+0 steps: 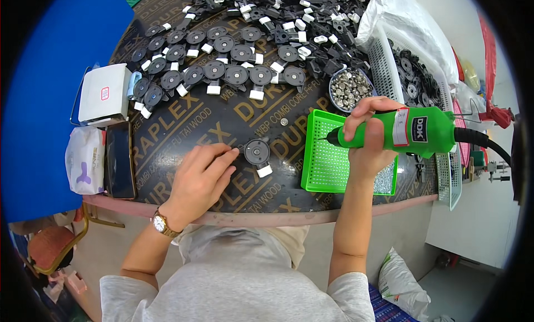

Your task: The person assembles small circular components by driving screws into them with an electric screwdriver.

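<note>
My right hand (367,130) is wrapped round a green electric screwdriver (428,132). Its dark tip points left, above a shallow green tray (305,172) that holds small silvery screws (384,182). The fingertips of my left hand (203,177) are closed together at the left edge of a black disc-shaped part (257,151) with a white tab. This part lies flat on the dark printed tabletop (233,110). A small round metal piece (284,122) rests on the table just beyond it.
Many similar black parts (236,74) spread across the far table. A bowl of metal pieces (350,90) stands behind the tray, beside a white basket (386,63) of black parts. At left are a white box (104,93), a tissue pack (86,161) and a phone (120,161). The screwdriver's black cable (484,138) runs right.
</note>
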Tool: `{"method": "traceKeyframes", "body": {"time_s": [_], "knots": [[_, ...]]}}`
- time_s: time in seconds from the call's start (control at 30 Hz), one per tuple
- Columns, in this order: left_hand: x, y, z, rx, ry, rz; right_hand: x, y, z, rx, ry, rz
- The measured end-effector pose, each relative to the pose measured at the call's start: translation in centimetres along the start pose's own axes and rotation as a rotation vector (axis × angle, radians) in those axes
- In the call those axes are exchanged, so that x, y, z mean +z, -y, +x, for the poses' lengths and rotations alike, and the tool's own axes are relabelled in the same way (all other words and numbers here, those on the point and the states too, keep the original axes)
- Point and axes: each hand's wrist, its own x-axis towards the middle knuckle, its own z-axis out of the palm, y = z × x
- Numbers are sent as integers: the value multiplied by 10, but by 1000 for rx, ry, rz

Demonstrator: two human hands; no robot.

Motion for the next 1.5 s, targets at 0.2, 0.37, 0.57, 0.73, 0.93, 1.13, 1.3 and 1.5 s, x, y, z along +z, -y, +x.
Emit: {"method": "traceKeyframes", "body": {"time_s": [0.2,0.37,0.57,0.73,0.93,1.13,1.3,1.5], "knots": [[6,-5,-1,12,20,-33,2,0,-2,55,20,37],[11,-12,5,-10,128,-15,3,-1,-10,76,-39,30],[29,-7,-6,-39,127,-12,22,38,3,-9,-64,161],[34,-11,-6,-75,68,-30,67,34,-11,48,77,260],[36,-9,-10,-72,28,22,86,15,-17,32,186,192],[37,-9,-12,-66,17,18,89,6,-16,57,171,273],[37,-8,-11,-85,17,0,95,8,-11,80,223,184],[40,-6,-11,-64,-14,-12,97,1,-14,118,260,60]]}}
